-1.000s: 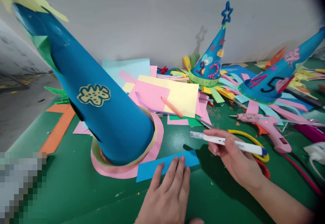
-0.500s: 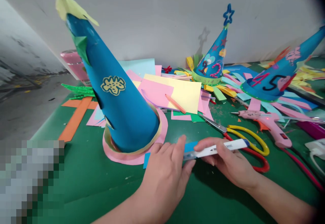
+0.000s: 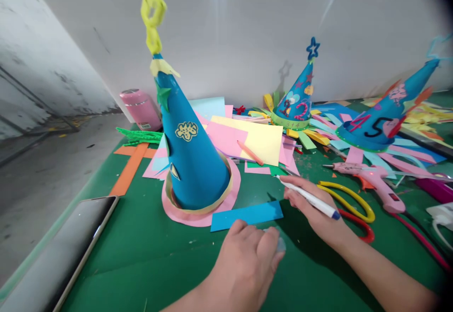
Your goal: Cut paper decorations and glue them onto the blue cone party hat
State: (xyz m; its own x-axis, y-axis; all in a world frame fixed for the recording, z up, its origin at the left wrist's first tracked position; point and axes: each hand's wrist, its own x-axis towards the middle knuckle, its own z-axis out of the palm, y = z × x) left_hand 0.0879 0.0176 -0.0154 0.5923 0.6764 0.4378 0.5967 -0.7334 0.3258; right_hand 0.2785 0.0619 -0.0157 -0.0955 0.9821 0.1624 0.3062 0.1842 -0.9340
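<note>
A white marker [image 3: 309, 196] is gripped in my right hand [image 3: 320, 217], its bare tip pointing up and left and its dark blue end toward my wrist. Closed fingers of my left hand [image 3: 244, 260] hold a translucent pale-blue cap [image 3: 281, 246], mostly hidden. Just beyond the left hand, a blue paper strip [image 3: 247, 215] lies on the green table [image 3: 148, 255]. Behind the strip stands a tall blue paper cone hat [image 3: 198, 170] with a pink brim, a yellow cut-out and a yellow fuzzy topper.
Scissors [image 3: 368, 208] lie partly behind my right hand. Further right is a pink glue gun [image 3: 378, 177]. Two decorated cone hats [image 3: 293, 95] stand at the back among paper strips. A phone [image 3: 67, 255] lies left, and a pink cup [image 3: 141, 109] stands behind the tall hat.
The marker and its cap have come apart; my right hand has drawn back slightly with the marker. The left hand has moved nearer me, uncovering the blue strip. The view has shifted upward.
</note>
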